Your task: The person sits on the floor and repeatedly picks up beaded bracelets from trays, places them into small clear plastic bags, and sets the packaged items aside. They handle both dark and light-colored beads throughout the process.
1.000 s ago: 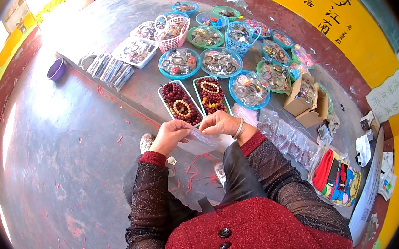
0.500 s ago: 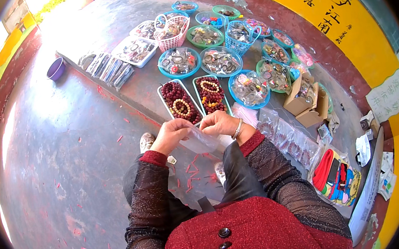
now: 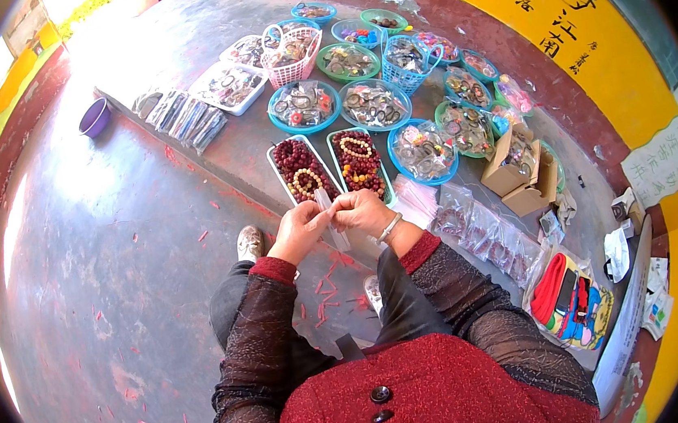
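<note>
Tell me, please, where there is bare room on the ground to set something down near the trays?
Bare floor lies left of the two bead trays, below the purple bowl. Right of them it is crowded: round dishes, cardboard boxes and clear bags.

Clear glossy plastic bag (image 3: pixel 329 216), glossy wooden beads (image 3: pixel 302 170), smooth worn concrete floor (image 3: pixel 99 259)
</note>
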Action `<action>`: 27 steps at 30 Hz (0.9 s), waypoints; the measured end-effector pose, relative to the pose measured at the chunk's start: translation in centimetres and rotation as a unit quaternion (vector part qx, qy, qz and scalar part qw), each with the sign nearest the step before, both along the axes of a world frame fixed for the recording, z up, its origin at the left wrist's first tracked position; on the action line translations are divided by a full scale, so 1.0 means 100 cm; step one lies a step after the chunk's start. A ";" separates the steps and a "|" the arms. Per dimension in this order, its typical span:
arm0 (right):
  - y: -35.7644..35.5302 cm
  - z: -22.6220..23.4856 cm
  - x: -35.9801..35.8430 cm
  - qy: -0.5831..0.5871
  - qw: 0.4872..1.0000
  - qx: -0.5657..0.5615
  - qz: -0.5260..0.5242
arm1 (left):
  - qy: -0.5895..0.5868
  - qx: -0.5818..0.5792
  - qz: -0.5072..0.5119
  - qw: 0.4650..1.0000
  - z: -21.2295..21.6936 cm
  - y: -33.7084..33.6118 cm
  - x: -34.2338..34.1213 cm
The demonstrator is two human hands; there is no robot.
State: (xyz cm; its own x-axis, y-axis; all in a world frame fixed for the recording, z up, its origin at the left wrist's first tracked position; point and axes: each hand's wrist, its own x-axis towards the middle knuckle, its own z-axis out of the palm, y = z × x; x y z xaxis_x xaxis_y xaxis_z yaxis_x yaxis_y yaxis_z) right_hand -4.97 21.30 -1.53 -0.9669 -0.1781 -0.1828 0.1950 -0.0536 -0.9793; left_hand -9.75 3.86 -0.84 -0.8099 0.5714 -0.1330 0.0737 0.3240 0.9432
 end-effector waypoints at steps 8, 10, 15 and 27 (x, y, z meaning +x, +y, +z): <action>0.003 0.003 -0.001 -0.009 0.998 0.063 -0.025 | -0.084 0.022 0.036 0.996 0.008 -0.004 0.001; 0.003 0.001 -0.003 0.007 0.996 0.077 -0.038 | -0.089 0.011 0.049 0.995 0.007 -0.005 0.000; -0.004 -0.002 0.001 0.137 0.948 0.274 -0.086 | 0.063 -0.222 0.064 0.971 0.009 -0.005 -0.001; -0.013 0.002 0.008 0.285 0.802 0.525 -0.019 | 0.396 -0.172 0.023 0.902 -0.012 -0.006 0.005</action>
State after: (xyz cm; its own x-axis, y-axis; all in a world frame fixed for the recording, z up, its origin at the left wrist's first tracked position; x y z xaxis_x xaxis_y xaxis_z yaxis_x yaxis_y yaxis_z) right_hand -4.17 20.00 -1.34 -0.9476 -0.1844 0.2610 -0.2831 0.8633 -0.4177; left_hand -9.23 3.28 -2.02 -0.7505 0.5698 0.3349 0.6590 0.6071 0.4439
